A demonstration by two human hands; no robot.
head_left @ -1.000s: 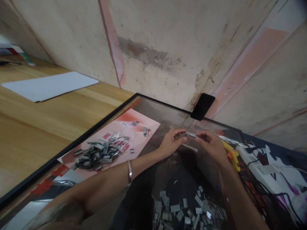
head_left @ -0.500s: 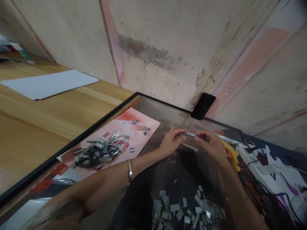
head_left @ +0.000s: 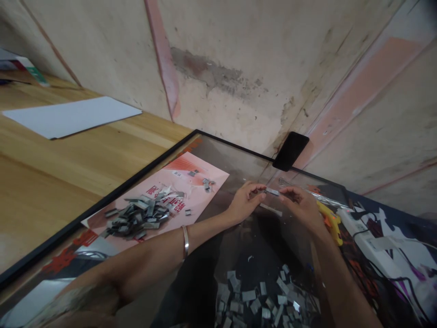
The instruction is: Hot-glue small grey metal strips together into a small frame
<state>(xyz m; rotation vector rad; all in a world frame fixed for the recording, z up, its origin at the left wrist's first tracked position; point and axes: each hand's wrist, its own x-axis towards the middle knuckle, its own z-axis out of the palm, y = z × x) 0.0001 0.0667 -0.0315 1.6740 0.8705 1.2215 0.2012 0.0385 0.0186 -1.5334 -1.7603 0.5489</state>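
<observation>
A small grey flat strip (head_left: 272, 192) is held up between my two hands over the dark glossy tabletop. My left hand (head_left: 246, 200) pinches its left end between thumb and fingers. At the other end, the thumb and fingertips of my right hand (head_left: 300, 203) close on it. Just below lies a pale narrow strip (head_left: 271, 210) on the tabletop. Many small grey rectangular pieces (head_left: 249, 296) are scattered close to my body. A heap of darker metallic-looking pieces (head_left: 139, 216) sits on a pink printed sheet (head_left: 208, 171) to the left.
A black phone (head_left: 291, 151) leans at the wall behind my hands. To the right are a yellow tool (head_left: 331, 223), probably a glue gun, and a white power strip (head_left: 358, 230) with cables. White paper (head_left: 73, 116) lies on the wooden table (head_left: 68, 168) at far left.
The view has shifted very slightly. Both hands keep nearly the same position, with the small grey strip still between their fingertips.
</observation>
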